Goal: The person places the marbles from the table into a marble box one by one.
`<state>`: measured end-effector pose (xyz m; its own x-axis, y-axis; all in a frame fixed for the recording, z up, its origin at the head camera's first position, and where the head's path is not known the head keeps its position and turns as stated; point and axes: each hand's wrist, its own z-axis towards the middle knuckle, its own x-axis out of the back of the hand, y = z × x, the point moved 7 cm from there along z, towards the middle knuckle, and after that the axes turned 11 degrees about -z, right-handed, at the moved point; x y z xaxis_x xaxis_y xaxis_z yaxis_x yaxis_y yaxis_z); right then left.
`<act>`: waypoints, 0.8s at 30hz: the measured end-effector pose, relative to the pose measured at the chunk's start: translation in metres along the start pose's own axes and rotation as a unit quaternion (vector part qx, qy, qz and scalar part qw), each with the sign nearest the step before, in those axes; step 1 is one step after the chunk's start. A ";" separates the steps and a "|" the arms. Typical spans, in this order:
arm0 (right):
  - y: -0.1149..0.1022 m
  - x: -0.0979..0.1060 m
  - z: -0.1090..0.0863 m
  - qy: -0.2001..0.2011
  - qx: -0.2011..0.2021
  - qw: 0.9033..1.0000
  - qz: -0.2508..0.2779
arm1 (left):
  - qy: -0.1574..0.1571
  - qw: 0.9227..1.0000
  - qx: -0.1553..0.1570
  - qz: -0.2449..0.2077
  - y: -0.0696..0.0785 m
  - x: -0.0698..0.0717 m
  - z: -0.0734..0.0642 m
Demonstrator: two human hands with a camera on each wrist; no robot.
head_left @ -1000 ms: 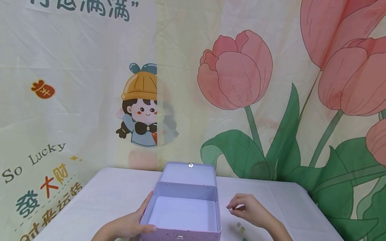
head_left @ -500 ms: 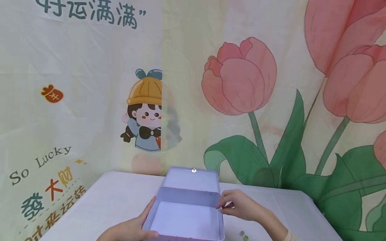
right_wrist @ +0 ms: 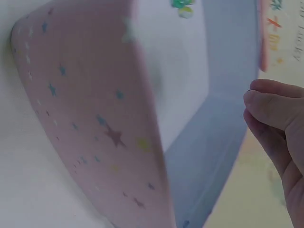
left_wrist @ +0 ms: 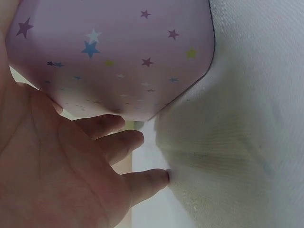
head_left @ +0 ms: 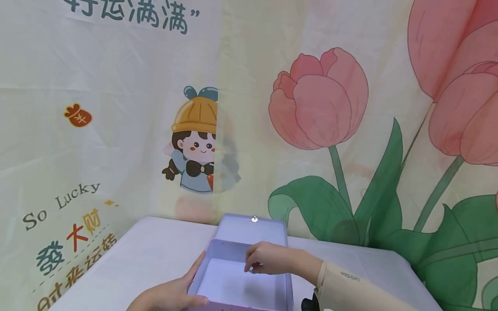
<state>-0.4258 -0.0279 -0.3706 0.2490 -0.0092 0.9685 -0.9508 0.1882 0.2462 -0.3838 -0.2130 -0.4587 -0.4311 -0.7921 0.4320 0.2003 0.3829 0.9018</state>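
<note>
A lidded box (head_left: pixel 289 289), pale lilac inside and pink with stars outside, stands open on the table in the head view. My left hand (head_left: pixel 171 296) rests against its front-left corner, index finger along the left side and thumb on the front rim. In the left wrist view its other fingers (left_wrist: pixel 128 142) are spread and loosely straight beside the starry wall. Above the box's inside, my right hand (head_left: pixel 268 258) pinches a small pale bead (head_left: pixel 250 270). The right wrist view shows the fingertips together, the bead hidden. Green beads (right_wrist: pixel 184 7) show against the white floor there.
The box's lid (head_left: pixel 253 231) leans back behind it, with a metal clasp (head_left: pixel 254 219) at its top edge. A white cloth covers the table (head_left: pixel 171 242). Behind hangs a printed backdrop (head_left: pixel 249 129) with tulips. A dark object (head_left: pixel 310 303) shows below the right sleeve (head_left: pixel 350 285).
My right hand has moved left with the bead, from the table beside the box to over its inside. The left hand has stayed on the box. The head view has shifted slightly.
</note>
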 end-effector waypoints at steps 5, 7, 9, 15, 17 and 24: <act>-0.005 -0.018 0.020 -0.047 0.033 0.998 -0.030 | -0.002 1.000 0.022 -0.010 -0.003 -0.002 0.001; -0.006 -0.021 0.024 -0.057 0.039 0.997 -0.028 | -0.004 1.000 0.023 -0.011 -0.004 -0.003 0.001; -0.007 -0.022 0.029 -0.065 0.045 0.997 -0.027 | -0.005 1.000 0.017 -0.012 -0.003 -0.003 0.001; -0.005 -0.030 0.043 -0.086 0.044 0.995 -0.009 | -0.001 1.000 0.002 -0.003 -0.003 0.001 -0.005; -0.004 -0.035 0.048 -0.096 0.034 0.995 -0.001 | -0.001 1.000 0.005 -0.003 -0.003 0.002 -0.005; 0.000 -0.052 0.059 -0.108 0.019 0.994 0.005 | -0.009 1.000 0.007 -0.020 -0.002 0.002 -0.002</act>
<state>-0.4493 -0.0852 -0.4187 0.1992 -0.2181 0.9554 -0.9602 0.1513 0.2348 -0.3829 -0.2165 -0.4602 -0.4543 -0.7980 0.3960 0.1714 0.3579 0.9179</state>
